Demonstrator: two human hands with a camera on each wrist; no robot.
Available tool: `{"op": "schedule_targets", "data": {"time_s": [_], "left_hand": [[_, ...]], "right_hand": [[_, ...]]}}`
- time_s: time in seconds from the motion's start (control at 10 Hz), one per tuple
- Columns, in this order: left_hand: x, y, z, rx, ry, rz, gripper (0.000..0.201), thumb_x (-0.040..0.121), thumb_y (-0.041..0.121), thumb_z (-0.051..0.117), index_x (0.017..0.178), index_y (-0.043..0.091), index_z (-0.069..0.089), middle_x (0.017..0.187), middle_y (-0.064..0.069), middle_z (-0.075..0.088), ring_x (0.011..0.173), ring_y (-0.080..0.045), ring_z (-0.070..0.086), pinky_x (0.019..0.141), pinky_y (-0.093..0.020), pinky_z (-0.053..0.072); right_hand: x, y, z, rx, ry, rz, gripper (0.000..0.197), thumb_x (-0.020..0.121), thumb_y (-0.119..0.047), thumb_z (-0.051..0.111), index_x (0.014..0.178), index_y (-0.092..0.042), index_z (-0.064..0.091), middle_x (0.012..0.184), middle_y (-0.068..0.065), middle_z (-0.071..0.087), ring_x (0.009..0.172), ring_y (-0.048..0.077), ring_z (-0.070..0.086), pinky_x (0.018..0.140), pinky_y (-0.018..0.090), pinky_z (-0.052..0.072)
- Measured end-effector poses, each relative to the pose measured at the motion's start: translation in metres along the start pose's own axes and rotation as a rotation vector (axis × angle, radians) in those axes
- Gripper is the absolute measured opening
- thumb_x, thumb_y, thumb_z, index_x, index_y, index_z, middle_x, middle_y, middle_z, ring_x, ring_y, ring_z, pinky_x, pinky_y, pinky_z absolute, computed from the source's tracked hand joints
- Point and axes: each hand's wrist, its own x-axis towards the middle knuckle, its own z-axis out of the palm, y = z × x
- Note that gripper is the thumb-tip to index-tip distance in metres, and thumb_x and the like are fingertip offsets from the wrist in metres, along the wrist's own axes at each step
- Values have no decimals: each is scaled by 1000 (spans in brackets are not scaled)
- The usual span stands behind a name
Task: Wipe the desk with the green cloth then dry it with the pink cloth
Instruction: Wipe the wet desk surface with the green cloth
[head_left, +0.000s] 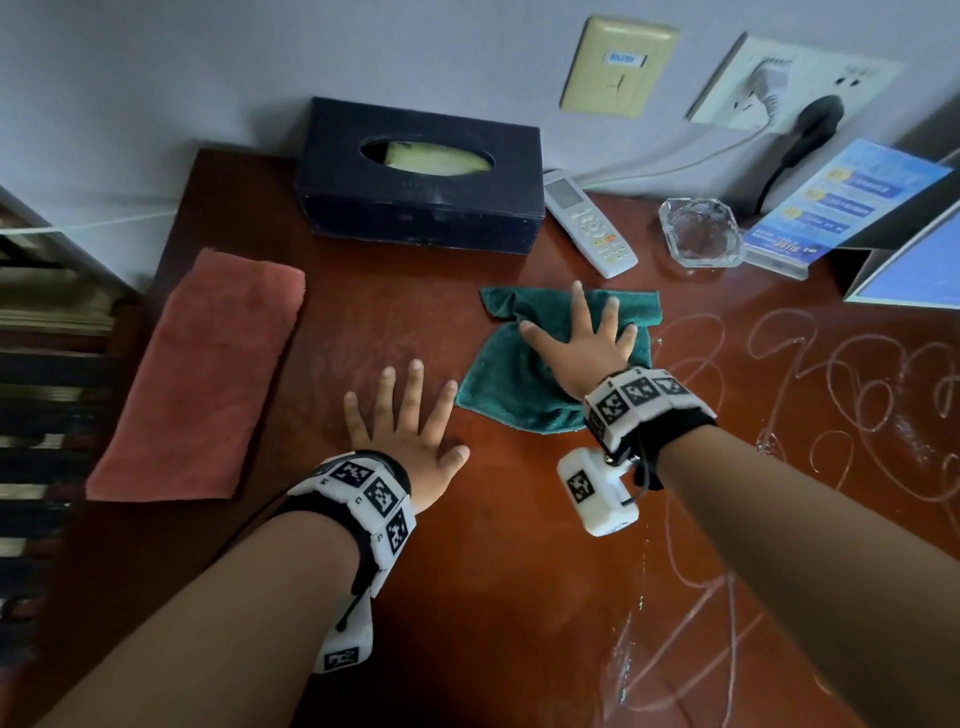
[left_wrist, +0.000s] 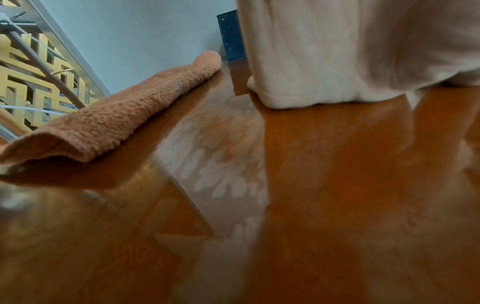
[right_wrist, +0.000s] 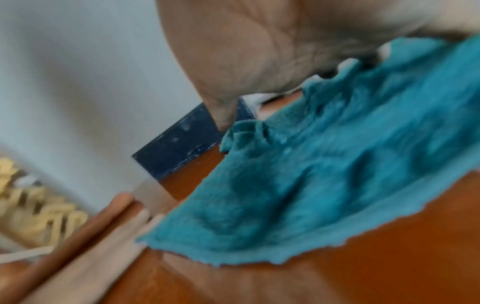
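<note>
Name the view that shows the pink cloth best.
The head view: the whole pink cloth lies folded at the desk's left edge, untouched. The left wrist view shows it close, from the side; the right wrist view shows only a blurred pink strip.

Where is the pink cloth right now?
In the head view the pink cloth lies flat on the desk's left edge, left of the left hand and in front of the tissue box.

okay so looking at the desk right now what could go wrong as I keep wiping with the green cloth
The right hand presses the green cloth close to the remote and glass ashtray; a wide sweep might knock them. The white squiggles could smear rather than lift.
</note>
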Motion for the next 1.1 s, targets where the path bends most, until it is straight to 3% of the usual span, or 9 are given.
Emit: {"op": "schedule_targets", "data": {"time_s": [0.1, 0.2, 0.4, 0.6, 0.9, 1.1], "left_hand": [[1, -1, 0, 2, 1, 1, 62, 94, 61, 9, 122, 35, -41, 127, -2, -55, 132, -31, -40, 107, -61, -17], [1, -1, 0, 8, -2, 7, 63, 94, 60, 9, 124, 35, -41, 127, -2, -56, 132, -32, -40, 107, -61, -17], [2, -1, 0, 17, -8, 12, 67, 94, 60, 9, 135, 34, -37, 133, -3, -54, 132, -32, -41, 106, -61, -17], [3, -1, 1, 16, 8, 9, 64, 94, 61, 10, 123, 35, -41, 126, -1, -56, 132, -32, -40, 107, -61, -17], [6, -2, 4, 35, 16, 9, 65, 93, 63, 9, 124, 36, -41, 128, -2, -55, 133, -33, -40, 107, -62, -17], [5, -2, 4, 35, 21, 9, 68, 93, 63, 10, 135, 36, -37, 136, -2, -52, 133, -32, -39, 107, -61, -17]], "right_hand": [[-7, 14, -6, -242, 58, -194, 84, 78, -81, 38, 145, -54, -6, 157, -8, -25, 146, 28, -16, 110, 67, -2], [-8, 26, -4, -449, 32, -430, 82, 79, -80, 36, 143, -57, -9, 153, -12, -32, 143, 24, -26, 108, 69, -7], [1, 29, 5, -688, -33, -670, 74, 87, -69, 35, 143, -54, -11, 155, -11, -29, 143, 22, -27, 111, 64, -10], [18, 32, 4, -616, -10, -607, 71, 81, -76, 16, 143, -55, -12, 156, -16, -23, 145, 18, -20, 114, 60, -7], [30, 39, 0, -494, 66, -439, 79, 77, -84, 25, 144, -55, -4, 158, -13, -20, 146, 20, -17, 114, 59, -7], [25, 46, 0, -431, 86, -301, 83, 73, -87, 28, 144, -56, -1, 157, -12, -22, 145, 21, -19, 110, 66, -8]]}}
